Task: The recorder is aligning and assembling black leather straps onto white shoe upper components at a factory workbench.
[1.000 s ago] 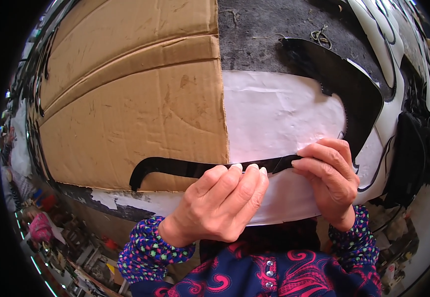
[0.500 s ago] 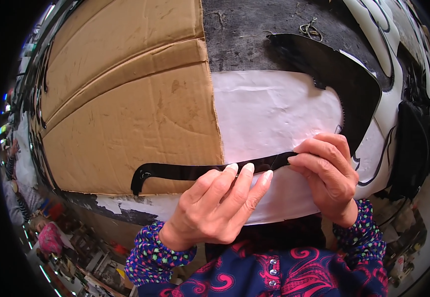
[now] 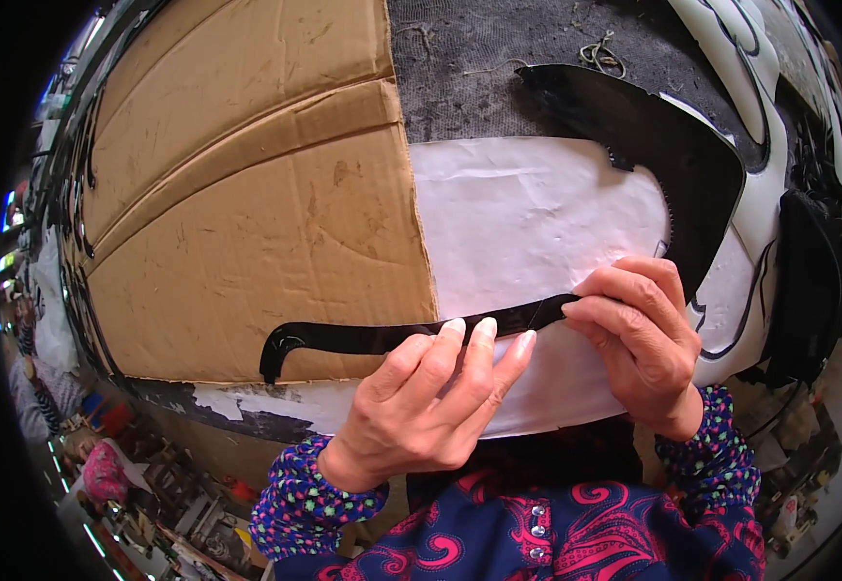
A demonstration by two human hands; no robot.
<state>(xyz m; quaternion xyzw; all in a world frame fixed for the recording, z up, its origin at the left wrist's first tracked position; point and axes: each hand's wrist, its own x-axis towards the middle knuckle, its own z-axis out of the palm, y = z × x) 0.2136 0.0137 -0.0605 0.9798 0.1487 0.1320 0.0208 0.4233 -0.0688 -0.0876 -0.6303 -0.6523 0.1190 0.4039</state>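
Observation:
A long, thin black strip [image 3: 353, 338], slightly glossy and hooked at its left end, lies across the cardboard and a white sheet in front of me. My left hand [image 3: 430, 402] has its fingertips on the middle of the strip, the thumb by its lower edge; the underside of the grip is hidden. At the strip's right end, my right hand [image 3: 643, 344] pinches it between thumb and fingers. A larger curved black piece [image 3: 706, 184] with a notched inner edge rests beyond the right hand.
Brown cardboard [image 3: 246, 213] covers the work surface's left side. Beside it lies a white sheet [image 3: 527, 223], with dark woven cloth [image 3: 479, 77] behind and a small loop of cord [image 3: 603, 56] on it. Black material [image 3: 808, 290] hangs at the right edge. Another person [image 3: 106, 470] is at far lower left.
The view has shifted slightly. Both hands keep their places on the strip, with the left fingers a little more spread.

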